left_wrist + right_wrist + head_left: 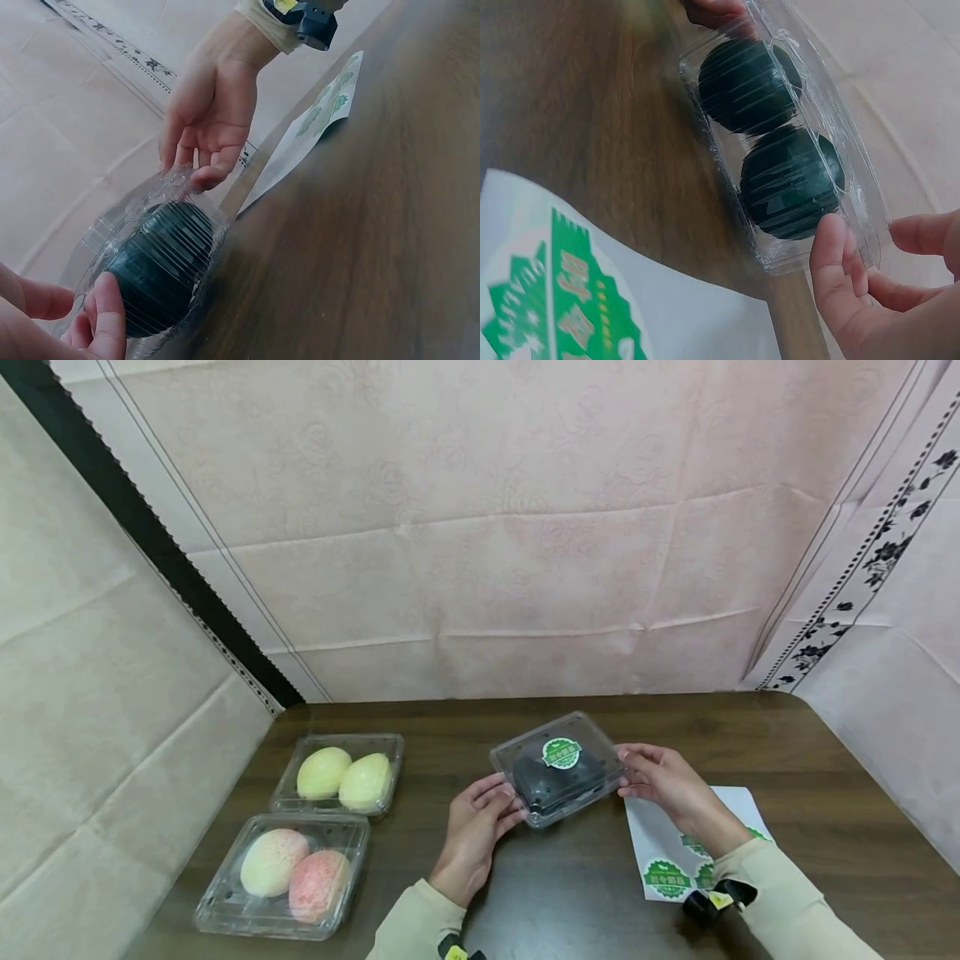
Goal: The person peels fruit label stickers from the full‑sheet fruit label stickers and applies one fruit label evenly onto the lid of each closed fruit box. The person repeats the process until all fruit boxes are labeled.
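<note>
A clear plastic clamshell box (592, 746) is held up above the table by both hands, tilted. My left hand (474, 827) grips its left end, and my right hand (667, 785) pinches the opposite end between thumb and fingers. On the closed lid sits a round green-and-white sticker (561, 753). Inside, the right wrist view shows two dark green round balls (791, 184) side by side behind ribbed plastic. Under my right forearm lies a white sheet of green stickers (667, 878), partly hidden by that arm.
At the left of the brown wooden table (570, 893) stand two more clear boxes. The rear box (288, 789) holds two pale yellow balls; the front box (225, 906) holds a whitish-pink ball and a pink one. Pale patterned cloth (480, 568) hangs behind and at both sides.
</note>
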A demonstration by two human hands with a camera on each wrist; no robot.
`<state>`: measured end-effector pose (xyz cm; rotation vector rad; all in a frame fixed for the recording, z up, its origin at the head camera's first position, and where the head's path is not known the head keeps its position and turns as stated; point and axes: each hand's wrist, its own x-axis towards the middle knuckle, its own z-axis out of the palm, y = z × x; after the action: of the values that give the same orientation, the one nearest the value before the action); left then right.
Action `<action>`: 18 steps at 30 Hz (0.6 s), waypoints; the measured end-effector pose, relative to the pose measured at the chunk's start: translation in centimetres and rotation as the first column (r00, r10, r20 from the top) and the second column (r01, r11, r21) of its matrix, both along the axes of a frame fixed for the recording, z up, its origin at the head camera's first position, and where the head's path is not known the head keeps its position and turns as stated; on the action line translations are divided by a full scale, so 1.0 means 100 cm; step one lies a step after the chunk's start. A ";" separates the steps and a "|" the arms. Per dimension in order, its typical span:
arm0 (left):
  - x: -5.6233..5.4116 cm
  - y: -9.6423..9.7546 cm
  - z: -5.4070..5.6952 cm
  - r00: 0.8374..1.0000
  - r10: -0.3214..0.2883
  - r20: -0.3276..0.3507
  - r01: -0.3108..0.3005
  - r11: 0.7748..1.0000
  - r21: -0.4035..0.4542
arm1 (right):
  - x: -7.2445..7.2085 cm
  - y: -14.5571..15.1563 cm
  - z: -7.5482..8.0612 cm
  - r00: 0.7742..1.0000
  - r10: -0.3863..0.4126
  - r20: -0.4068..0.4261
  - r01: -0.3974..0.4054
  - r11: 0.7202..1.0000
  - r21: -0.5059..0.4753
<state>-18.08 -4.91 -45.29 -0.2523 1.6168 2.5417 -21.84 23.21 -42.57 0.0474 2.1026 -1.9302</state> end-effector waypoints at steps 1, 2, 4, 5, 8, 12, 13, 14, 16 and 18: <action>-0.001 0.001 0.000 1.000 0.000 0.005 0.000 1.000 0.001 | -0.001 0.001 0.001 1.000 0.001 -0.002 -0.001 1.000 0.004; -0.001 0.003 0.001 1.000 0.000 0.010 0.000 1.000 0.003 | -0.002 0.002 0.001 1.000 0.000 -0.001 0.000 1.000 0.007; -0.002 0.005 0.002 1.000 -0.004 0.021 0.003 1.000 0.009 | -0.005 0.004 0.003 1.000 0.004 -0.003 -0.004 1.000 0.013; -0.002 0.006 0.002 1.000 -0.006 0.024 0.006 1.000 0.010 | -0.007 0.005 0.003 1.000 0.006 -0.004 -0.006 1.000 0.018; -0.002 0.010 0.002 0.999 -0.020 0.029 0.019 1.000 0.013 | -0.011 0.009 0.005 1.000 0.007 -0.005 -0.007 1.000 0.027; -0.003 0.014 0.002 0.998 -0.035 0.045 0.035 0.999 0.017 | -0.015 0.014 0.006 1.000 0.017 -0.008 -0.017 0.999 0.040; -0.004 0.016 0.002 0.998 -0.037 0.051 0.036 0.999 0.017 | -0.017 0.016 0.006 1.000 0.026 -0.011 -0.026 0.999 0.042; -0.004 0.017 0.002 0.998 -0.039 0.052 0.038 0.999 0.017 | -0.018 0.018 0.005 0.999 0.034 -0.012 -0.033 0.999 0.037; -0.006 0.020 0.001 0.998 -0.038 0.055 0.037 0.999 0.022 | -0.022 0.021 0.004 0.999 0.040 -0.007 -0.040 0.999 0.015; -0.008 0.023 0.000 0.998 -0.035 0.054 0.033 0.999 0.032 | -0.026 0.025 0.003 0.999 0.050 0.003 -0.050 0.999 -0.014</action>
<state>-18.88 -2.58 -45.25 -0.2865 1.5476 2.5096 -24.42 25.74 -42.22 -0.0046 2.0686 -1.9144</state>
